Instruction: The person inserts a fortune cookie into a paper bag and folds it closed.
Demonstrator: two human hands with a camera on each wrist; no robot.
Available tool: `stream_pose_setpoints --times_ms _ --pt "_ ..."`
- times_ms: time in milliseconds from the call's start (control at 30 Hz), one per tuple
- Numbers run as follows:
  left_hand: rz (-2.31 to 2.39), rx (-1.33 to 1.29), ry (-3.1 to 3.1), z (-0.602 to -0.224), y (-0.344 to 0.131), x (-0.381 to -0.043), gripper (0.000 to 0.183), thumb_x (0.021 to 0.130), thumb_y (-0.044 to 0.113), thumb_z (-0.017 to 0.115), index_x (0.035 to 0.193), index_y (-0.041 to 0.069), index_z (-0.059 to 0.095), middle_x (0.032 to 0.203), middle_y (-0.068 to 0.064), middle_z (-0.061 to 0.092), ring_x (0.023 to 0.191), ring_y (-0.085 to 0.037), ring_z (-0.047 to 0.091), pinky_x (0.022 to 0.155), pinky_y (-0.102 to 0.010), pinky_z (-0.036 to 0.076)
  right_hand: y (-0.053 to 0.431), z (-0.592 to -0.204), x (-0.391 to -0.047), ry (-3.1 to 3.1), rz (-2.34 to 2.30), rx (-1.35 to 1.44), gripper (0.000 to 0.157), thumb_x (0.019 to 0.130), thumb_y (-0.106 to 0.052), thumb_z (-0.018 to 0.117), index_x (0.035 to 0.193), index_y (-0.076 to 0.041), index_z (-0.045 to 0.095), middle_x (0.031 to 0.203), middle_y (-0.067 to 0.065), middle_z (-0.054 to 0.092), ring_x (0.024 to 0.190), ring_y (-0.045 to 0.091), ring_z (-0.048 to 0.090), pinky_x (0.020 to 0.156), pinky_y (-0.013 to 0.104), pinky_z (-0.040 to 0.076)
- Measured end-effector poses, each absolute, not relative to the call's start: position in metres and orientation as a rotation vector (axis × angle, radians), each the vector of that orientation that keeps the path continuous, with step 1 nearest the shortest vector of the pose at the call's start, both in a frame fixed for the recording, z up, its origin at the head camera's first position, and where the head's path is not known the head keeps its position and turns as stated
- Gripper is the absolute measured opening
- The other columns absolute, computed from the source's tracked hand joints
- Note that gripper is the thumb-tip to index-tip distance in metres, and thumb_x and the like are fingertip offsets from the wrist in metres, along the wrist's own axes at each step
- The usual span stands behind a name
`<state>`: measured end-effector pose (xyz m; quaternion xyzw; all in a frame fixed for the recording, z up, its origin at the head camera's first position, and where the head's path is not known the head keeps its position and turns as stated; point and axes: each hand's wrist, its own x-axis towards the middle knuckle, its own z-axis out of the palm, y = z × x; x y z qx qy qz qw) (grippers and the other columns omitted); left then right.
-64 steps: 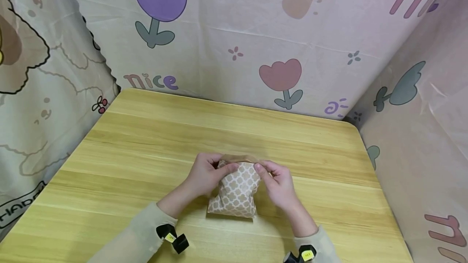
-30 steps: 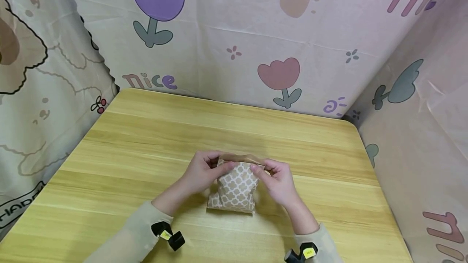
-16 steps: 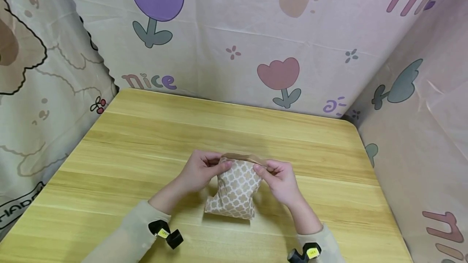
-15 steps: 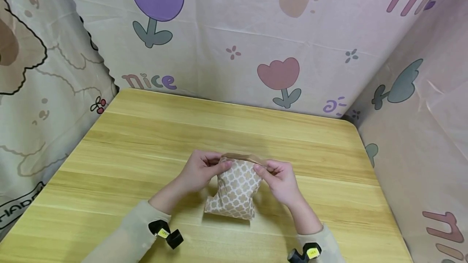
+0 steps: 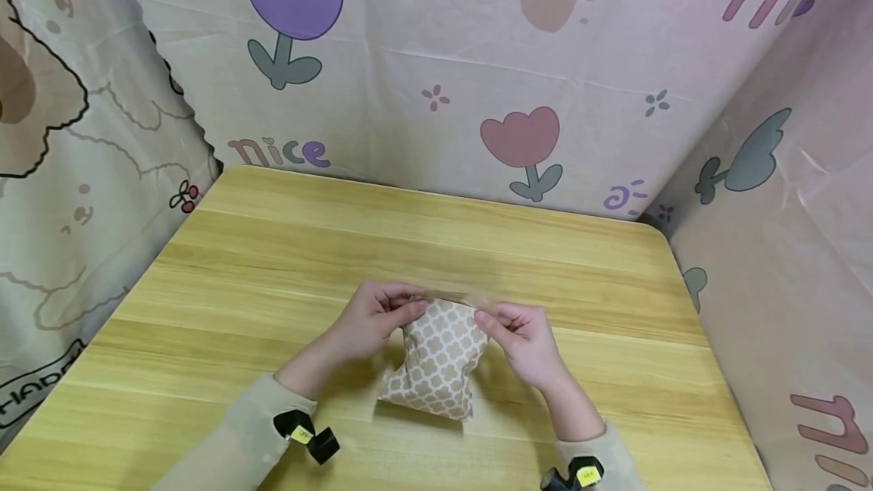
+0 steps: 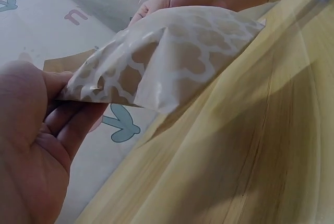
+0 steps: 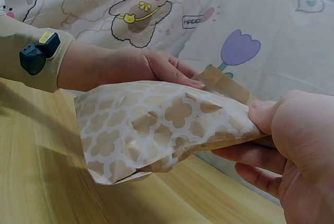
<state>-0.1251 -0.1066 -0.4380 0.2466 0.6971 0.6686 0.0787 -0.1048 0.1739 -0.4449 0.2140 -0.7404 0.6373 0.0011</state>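
Observation:
A small paper bag (image 5: 443, 358), tan with a white lattice print, is held between both hands above the table, its bottom end toward the person. My left hand (image 5: 382, 317) pinches the bag's upper left corner, thumb on the printed face. At the upper right corner my right hand (image 5: 521, 336) pinches the paper in the same way. A plain brown strip of paper (image 7: 224, 84) sticks up along the top edge between the hands. In the left wrist view the bag (image 6: 172, 57) looks puffed and creased. Its contents are hidden.
The wooden table (image 5: 307, 233) spreads around the hands. Printed curtains (image 5: 409, 44) hang behind it and on both sides. Black wrist devices (image 5: 307, 436) sit on the beige sleeves.
The bag's bottom end has tipped a little toward the person and left. The hands have drawn slightly apart along the top edge, and both still pinch it.

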Motion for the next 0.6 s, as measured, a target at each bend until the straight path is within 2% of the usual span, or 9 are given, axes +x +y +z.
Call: stream_pose_setpoints --times_ms 133,233,300,367,400,467,600 --pt "2.016 0.700 2.064 -0.4374 -0.1060 -0.1259 0.022 0.101 -0.002 0.066 0.121 -0.008 0.073 0.095 -0.013 0.079 0.071 -0.015 0.069 0.064 -0.026 0.060 0.1747 -0.4433 -0.1052 -2.346 1.981 0.670 0.011 0.100 0.004 0.068 0.104 0.008 0.077 0.089 0.012 0.080 0.079 0.017 0.076 0.076 0.032 0.063" --pt "2.011 0.665 2.080 -0.4370 -0.1058 -0.1278 0.020 0.100 -0.002 0.069 0.118 -0.007 0.075 0.094 -0.013 0.078 0.070 -0.013 0.066 0.063 -0.027 0.059 0.1758 -0.4414 -0.1062 -2.367 1.970 0.692 0.011 0.100 0.004 0.067 0.102 0.006 0.078 0.083 0.010 0.079 0.068 0.010 0.067 0.063 0.027 0.058" --pt "2.000 0.653 2.097 -0.4372 -0.1061 -0.1295 0.019 0.098 -0.002 0.071 0.115 -0.005 0.077 0.095 -0.011 0.078 0.070 -0.015 0.065 0.062 -0.027 0.058 0.1769 -0.4408 -0.1070 -2.374 1.966 0.724 0.012 0.101 0.004 0.067 0.102 0.005 0.079 0.074 0.005 0.074 0.058 0.005 0.054 0.049 0.025 0.046" --pt "1.975 0.653 2.125 -0.4364 -0.1061 -0.1310 0.017 0.097 0.000 0.074 0.113 -0.003 0.079 0.094 -0.009 0.078 0.069 -0.018 0.064 0.060 -0.027 0.056 0.1782 -0.4411 -0.1078 -2.375 1.964 0.757 0.012 0.101 0.004 0.066 0.103 0.004 0.079 0.065 -0.001 0.066 0.052 0.003 0.039 0.041 0.025 0.031" --pt "1.962 0.654 2.136 -0.4361 -0.1060 -0.1317 0.016 0.096 0.001 0.075 0.111 -0.001 0.080 0.093 -0.008 0.078 0.068 -0.019 0.063 0.058 -0.026 0.055 0.1786 -0.4412 -0.1081 -2.374 1.965 0.768 0.013 0.101 0.004 0.066 0.103 0.003 0.079 0.064 -0.003 0.063 0.052 0.002 0.034 0.040 0.026 0.025" --pt "1.931 0.643 2.157 -0.4346 -0.1055 -0.1328 0.015 0.097 0.006 0.077 0.110 0.002 0.081 0.091 -0.006 0.077 0.067 -0.020 0.061 0.057 -0.027 0.054 0.1792 -0.4412 -0.1084 -2.372 1.970 0.782 0.013 0.101 0.003 0.067 0.105 0.002 0.079 0.062 -0.005 0.057 0.051 0.002 0.030 0.038 0.028 0.020" --pt "1.872 0.618 2.185 -0.4319 -0.1054 -0.1340 0.018 0.097 0.013 0.079 0.113 0.005 0.081 0.089 -0.005 0.077 0.069 -0.020 0.064 0.060 -0.031 0.057 0.1805 -0.4404 -0.1083 -2.379 1.973 0.779 0.013 0.102 0.001 0.067 0.105 0.001 0.080 0.063 -0.002 0.059 0.051 0.003 0.032 0.038 0.028 0.021"
